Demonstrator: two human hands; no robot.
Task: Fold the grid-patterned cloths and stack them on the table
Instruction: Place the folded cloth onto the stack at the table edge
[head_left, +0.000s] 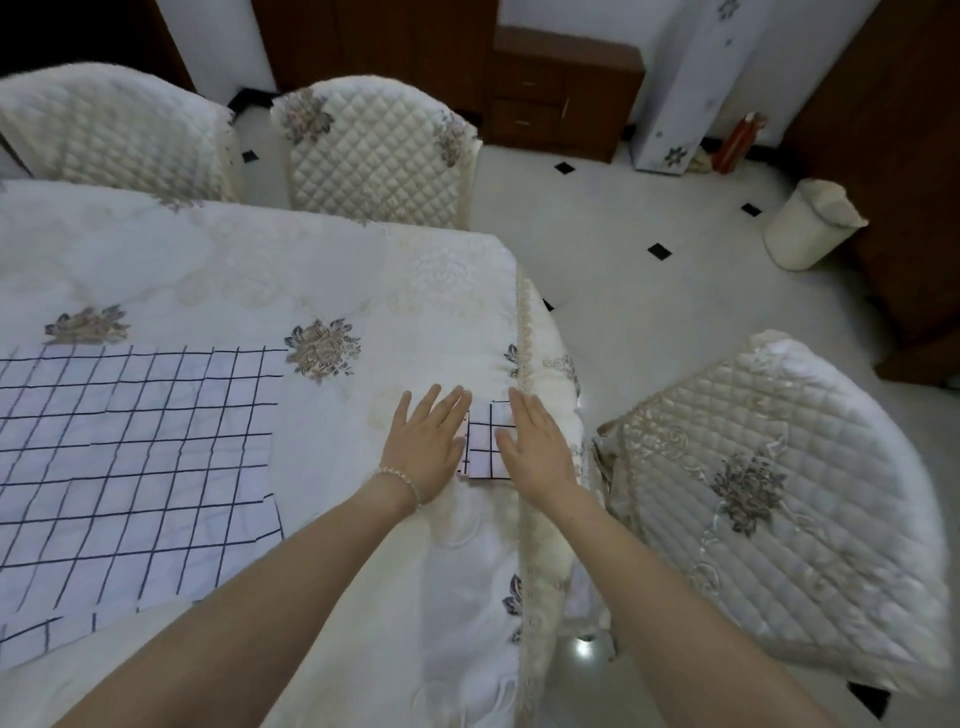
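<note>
Left of frame: the unfolded grid-patterned cloths (135, 457) lie flat on the tablecloth (311, 270), apparently several overlapping sheets; their grid lines run roughly parallel to the table edges, with no long axis clear because the frame crops them. These remain to be folded.

Centre right, near the table's right edge: one folded grid-patterned cloth (485, 441) forms a small packet, long axis pointing away from the person. The left hand (428, 441) and right hand (535, 447) rest on it with fingers straight, pressing flat and grasping nothing.

Judgement: one cloth is finished; the stack has just begun.
</note>
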